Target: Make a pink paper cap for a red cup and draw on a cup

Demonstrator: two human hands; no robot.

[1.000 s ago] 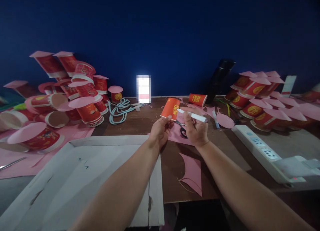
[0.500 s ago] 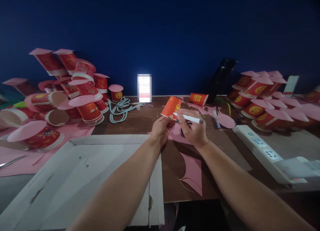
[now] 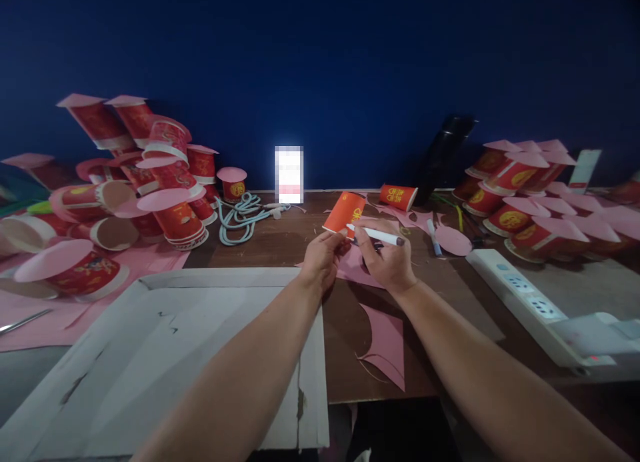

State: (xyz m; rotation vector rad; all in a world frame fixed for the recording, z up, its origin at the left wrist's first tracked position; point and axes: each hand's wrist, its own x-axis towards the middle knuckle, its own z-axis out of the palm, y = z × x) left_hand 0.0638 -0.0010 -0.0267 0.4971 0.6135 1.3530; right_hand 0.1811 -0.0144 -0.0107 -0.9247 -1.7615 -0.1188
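Note:
In the middle of the head view, my left hand (image 3: 325,257) is closed on the rim end of a red paper cup (image 3: 343,213) with yellow characters, holding it tilted above the table. My right hand (image 3: 387,261) grips a white marker (image 3: 377,235) with a dark end. The marker's other end points left, close to the cup's side; whether it touches I cannot tell. Under my hands lies a pink paper sheet (image 3: 357,267), and something dark beneath my right hand is mostly hidden. Another red paper cup (image 3: 399,197) lies on its side just beyond.
Capped red cups (image 3: 175,217) are piled at the left, and more cups (image 3: 517,173) are stacked at the right. A white box lid (image 3: 165,355) covers the front left. A power strip (image 3: 525,302), a black bottle (image 3: 447,152), a coiled cable (image 3: 237,222) and pink scraps (image 3: 384,342) lie around.
Both hands keep their grips, with the cup and marker almost in the same place. The view has shifted very slightly.

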